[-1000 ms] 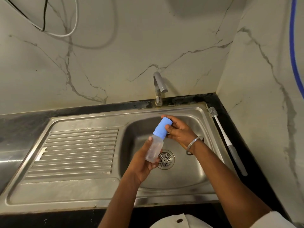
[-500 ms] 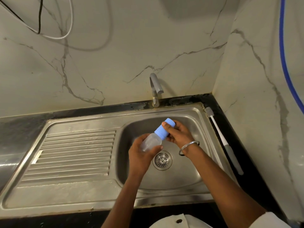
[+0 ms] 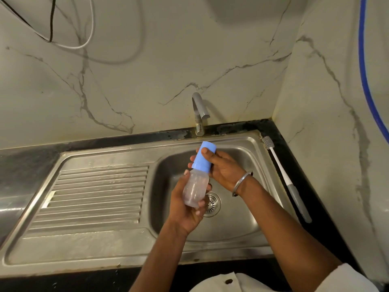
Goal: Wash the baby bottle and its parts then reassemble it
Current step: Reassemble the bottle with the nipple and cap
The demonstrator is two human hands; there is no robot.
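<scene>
Head view: baby bottle [image 3: 194,188] held over the sink [image 3: 242,218], top tilted toward 1 o'clock. Left hand [image 3: 185,209] fingers curl round its clear body; right hand [image 3: 223,167] grips the blue cap [image 3: 204,158]. Bottle brush [image 3: 284,175] lies at the basin's 3 o'clock, tap [image 3: 199,112] at 12.

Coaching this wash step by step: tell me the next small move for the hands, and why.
Probably twist or pull the blue cap off with the right hand while the left hand steadies the clear bottle. The cap is on the bottle, both hands grip their parts over the sink basin, and washing needs it apart.
</scene>
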